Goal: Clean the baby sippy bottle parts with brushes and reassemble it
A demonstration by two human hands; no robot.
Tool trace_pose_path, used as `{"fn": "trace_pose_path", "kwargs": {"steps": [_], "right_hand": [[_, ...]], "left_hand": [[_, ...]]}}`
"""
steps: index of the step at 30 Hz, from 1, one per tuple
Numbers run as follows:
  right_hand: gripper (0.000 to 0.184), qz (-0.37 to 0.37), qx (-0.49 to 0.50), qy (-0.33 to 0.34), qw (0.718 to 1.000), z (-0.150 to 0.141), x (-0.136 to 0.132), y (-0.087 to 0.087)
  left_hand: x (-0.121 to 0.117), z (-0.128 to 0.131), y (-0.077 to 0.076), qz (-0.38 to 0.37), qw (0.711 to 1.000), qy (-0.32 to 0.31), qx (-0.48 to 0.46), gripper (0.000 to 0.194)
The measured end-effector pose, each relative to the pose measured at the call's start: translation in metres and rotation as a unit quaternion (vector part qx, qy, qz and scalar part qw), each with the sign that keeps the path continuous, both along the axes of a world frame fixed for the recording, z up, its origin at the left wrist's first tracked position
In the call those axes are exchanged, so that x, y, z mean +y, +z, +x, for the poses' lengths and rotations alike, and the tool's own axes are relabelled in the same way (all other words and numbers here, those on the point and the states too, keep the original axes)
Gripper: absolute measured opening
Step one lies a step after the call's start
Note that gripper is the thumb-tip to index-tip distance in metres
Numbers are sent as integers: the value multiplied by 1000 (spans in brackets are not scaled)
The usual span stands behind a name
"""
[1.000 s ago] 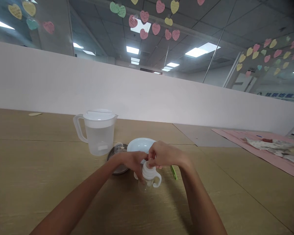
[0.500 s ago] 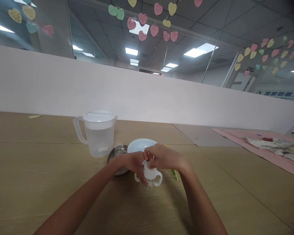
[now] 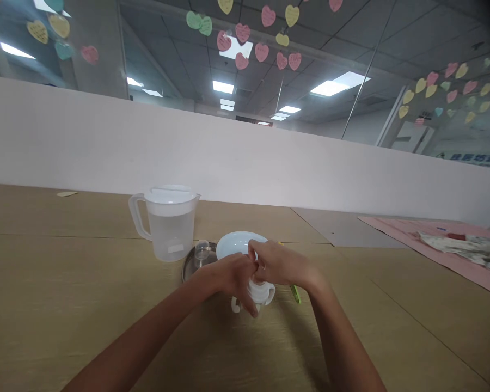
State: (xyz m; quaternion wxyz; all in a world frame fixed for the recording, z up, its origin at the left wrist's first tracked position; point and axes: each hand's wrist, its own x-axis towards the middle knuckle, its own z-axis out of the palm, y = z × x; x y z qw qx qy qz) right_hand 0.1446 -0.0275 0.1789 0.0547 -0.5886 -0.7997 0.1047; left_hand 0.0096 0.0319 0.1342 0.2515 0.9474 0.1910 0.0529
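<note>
A baby bottle with a white collar (image 3: 259, 294) and two white side handles is below my hands, in front of the white bowl. My left hand (image 3: 236, 275) is closed around the bottle's upper left side, its thumb reaching down by the collar. Over the bottle's top, my right hand (image 3: 281, 265) has its fingers bent in a pinch and meets the left fingertips. Those fingers largely hide the teat, so exactly what the right hand pinches cannot be made out. The bottle's lower body is hard to see.
A lidded clear pitcher (image 3: 172, 231) of water stands at back left. Beside it a round metal tray (image 3: 188, 268) carries a clear dome-shaped cap (image 3: 202, 251). The white bowl (image 3: 236, 243) sits behind my hands. A green handle (image 3: 296, 294) lies right of them. Cloths rest on a pink mat (image 3: 396, 231).
My hands have closed in over the bottle's top and cover more of it. The bottle looks turned or tilted slightly. The whole view has shifted a little.
</note>
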Motion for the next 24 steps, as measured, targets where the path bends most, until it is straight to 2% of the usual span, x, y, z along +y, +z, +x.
{"fn": "trace_pose_path", "kwargs": {"steps": [2,4,7,9,11,14,16,18,21,24], "right_hand": [[23,-14,22,29,999,5,2,-1],[25,-15,27,40,999,9,4,-2],[29,-21,23,36,999,11,7,-4],[32,-35,28,29,999,11,8,-5],[35,-47,36,22,998,12,7,-4],[39,-42,55,19,997,13,4,0],[41,-29,70,12,997,15,1,4],[40,-14,81,0,997,18,0,7],[40,42,114,-19,992,20,1,9],[57,124,186,-6,975,16,3,7]], "left_hand": [[3,-7,5,-8,1000,-18,17,49],[11,-19,12,-3,999,-4,38,56],[32,-42,17,79,991,93,52,66],[44,-54,12,167,961,206,80,52],[50,-60,2,219,923,297,109,31],[48,-57,-9,234,906,333,117,14],[43,-52,-8,242,901,342,112,11],[37,-48,2,252,896,351,107,9],[18,-46,29,275,892,346,91,16],[-11,-44,54,342,886,310,33,27]]}}
